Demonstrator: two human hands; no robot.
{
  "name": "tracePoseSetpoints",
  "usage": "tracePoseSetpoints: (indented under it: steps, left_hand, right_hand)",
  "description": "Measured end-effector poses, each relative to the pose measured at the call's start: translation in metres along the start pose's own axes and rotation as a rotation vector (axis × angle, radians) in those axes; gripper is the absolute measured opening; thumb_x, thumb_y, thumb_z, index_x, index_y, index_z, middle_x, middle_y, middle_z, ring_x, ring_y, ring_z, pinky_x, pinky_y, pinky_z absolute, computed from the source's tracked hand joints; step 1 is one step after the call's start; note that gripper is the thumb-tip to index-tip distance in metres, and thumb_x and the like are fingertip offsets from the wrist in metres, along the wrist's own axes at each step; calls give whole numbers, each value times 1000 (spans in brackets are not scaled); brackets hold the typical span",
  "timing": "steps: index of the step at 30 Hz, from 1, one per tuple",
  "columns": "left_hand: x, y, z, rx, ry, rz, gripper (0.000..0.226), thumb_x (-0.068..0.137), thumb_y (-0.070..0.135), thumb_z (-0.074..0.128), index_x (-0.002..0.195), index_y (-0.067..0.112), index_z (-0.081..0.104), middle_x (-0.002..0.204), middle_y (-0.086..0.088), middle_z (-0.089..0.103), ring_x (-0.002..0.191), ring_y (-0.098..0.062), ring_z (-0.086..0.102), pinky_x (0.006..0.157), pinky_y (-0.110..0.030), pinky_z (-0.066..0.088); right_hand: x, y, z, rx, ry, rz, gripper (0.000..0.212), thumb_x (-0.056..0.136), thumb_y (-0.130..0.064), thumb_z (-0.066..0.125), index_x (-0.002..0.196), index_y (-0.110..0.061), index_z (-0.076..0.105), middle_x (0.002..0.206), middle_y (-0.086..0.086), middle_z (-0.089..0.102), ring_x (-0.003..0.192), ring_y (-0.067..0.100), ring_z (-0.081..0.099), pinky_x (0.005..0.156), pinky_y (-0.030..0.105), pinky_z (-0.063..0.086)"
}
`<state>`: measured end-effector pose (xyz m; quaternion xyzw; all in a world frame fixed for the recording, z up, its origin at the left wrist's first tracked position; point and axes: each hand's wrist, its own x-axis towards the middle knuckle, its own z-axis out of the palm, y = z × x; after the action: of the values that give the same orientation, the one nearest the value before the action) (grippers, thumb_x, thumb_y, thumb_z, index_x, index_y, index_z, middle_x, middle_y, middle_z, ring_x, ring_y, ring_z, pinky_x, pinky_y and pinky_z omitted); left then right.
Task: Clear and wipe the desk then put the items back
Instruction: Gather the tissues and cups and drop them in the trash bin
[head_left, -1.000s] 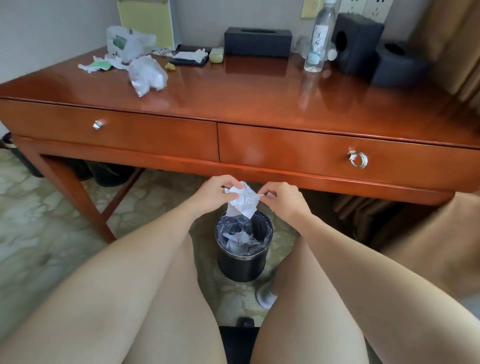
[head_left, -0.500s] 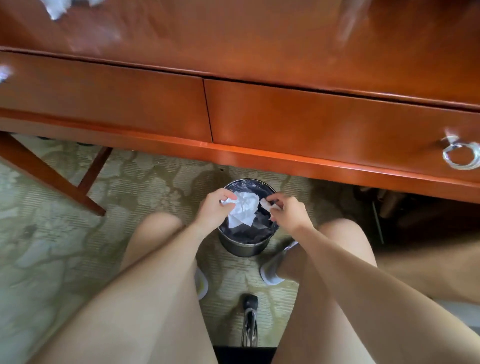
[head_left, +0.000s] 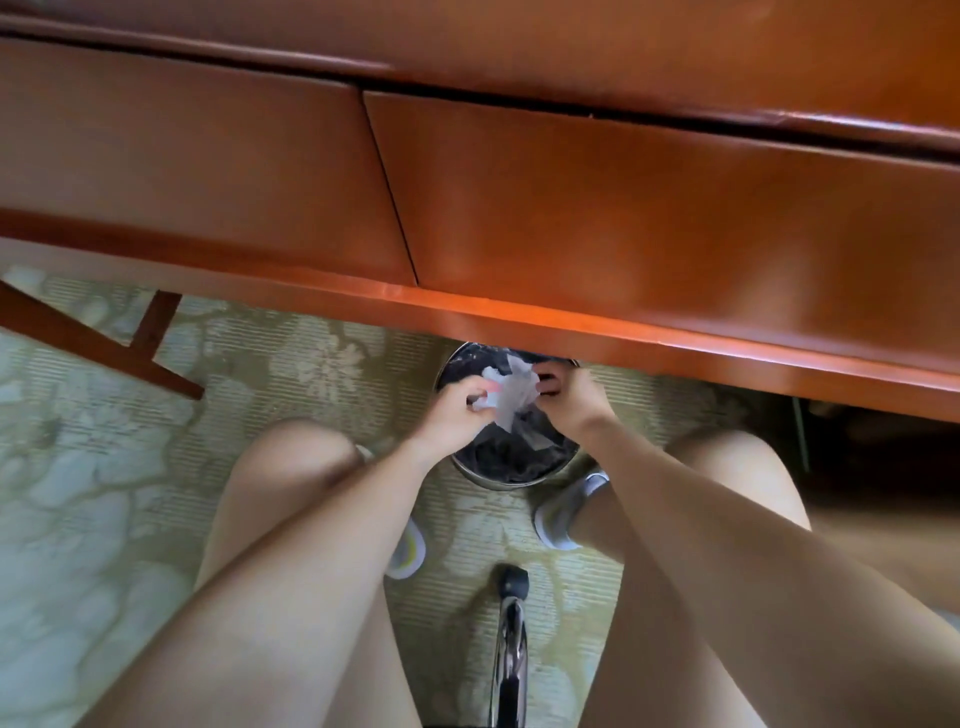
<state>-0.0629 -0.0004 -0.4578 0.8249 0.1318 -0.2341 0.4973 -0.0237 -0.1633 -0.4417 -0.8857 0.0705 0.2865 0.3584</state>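
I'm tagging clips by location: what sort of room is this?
Probably a hotel room or bedroom, though I can't be sure: a polished wooden desk with drawers, patterned carpet, and a small lined waste bin at its edge.

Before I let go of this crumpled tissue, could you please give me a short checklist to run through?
1. Crumpled tissue gripped by left hand and right hand: ok.
2. Tissue above the bin opening: ok.
3. Bin upright on the carpet: ok.
4. Room left inside the bin: cannot tell, the inside is blurred and partly hidden.
5. Desk rail clear of both hands: ok, it only covers the bin's far rim.
6. Desk top cleared of litter: cannot tell, out of view.
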Motion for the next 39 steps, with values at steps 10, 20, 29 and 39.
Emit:
tracePoseSetpoints:
  steps: [10, 20, 29, 39]
  left_hand:
    - [-12, 9, -4, -50, -55, 54, 33, 93, 4, 59, 126, 11, 59, 127, 1, 59, 111, -5, 49, 94, -18, 35]
    - [-55, 28, -28, 41, -3, 130, 32, 90, 5, 61, 122, 8, 61, 122, -10, 63, 110, -18, 60, 95, -21, 43]
    - [-131, 64, -83, 110, 96, 253, 27, 92, 9, 61, 118, 13, 62, 114, -5, 66, 99, -14, 63, 83, -19, 47]
    - [-228, 120, -207, 216, 556, 456, 8, 91, 28, 62, 98, 32, 63, 83, 9, 69, 80, -10, 68, 80, -34, 55]
  right_hand:
    - [-7, 0, 4, 0, -25, 16, 39, 93, -5, 47, 127, -20, 59, 111, 11, 69, 100, 27, 63, 80, 27, 46]
    - [-63, -23, -8, -120, -66, -101, 35, 88, -8, 45, 111, -24, 65, 100, 10, 72, 96, 26, 65, 88, 34, 52]
    - [-135, -83, -30, -189, -90, -355, 25, 89, -2, 53, 96, -18, 71, 86, 3, 72, 83, 19, 67, 71, 17, 51]
    - [-211, -205, -84, -81, -106, -640, 23, 94, -3, 52, 103, -15, 68, 99, 4, 72, 83, 12, 67, 68, 16, 48]
